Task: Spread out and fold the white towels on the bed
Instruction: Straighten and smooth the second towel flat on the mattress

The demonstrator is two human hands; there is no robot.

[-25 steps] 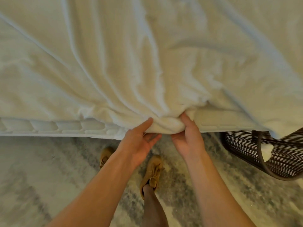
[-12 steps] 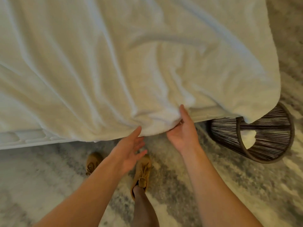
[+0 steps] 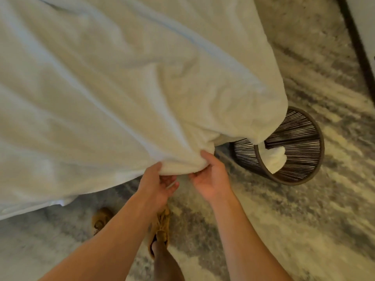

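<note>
A large white towel lies spread over the bed and fills the upper left of the view, wrinkled toward its near edge. My left hand pinches that bunched near edge with thumb on top and fingers underneath. My right hand grips the same bunched edge just to the right, its thumb pressed into the fold. The towel hides the bed under it; only a strip of the mattress edge shows at the lower left.
A dark wire basket stands on the floor at the bed's right corner with a white towel inside. My feet in tan shoes stand on a grey mottled rug. A dark baseboard runs at the far right.
The view has swung right and the towel's edge has been drawn down over the mattress side. My left hand, loose half a second ago, now pinches the edge again.
</note>
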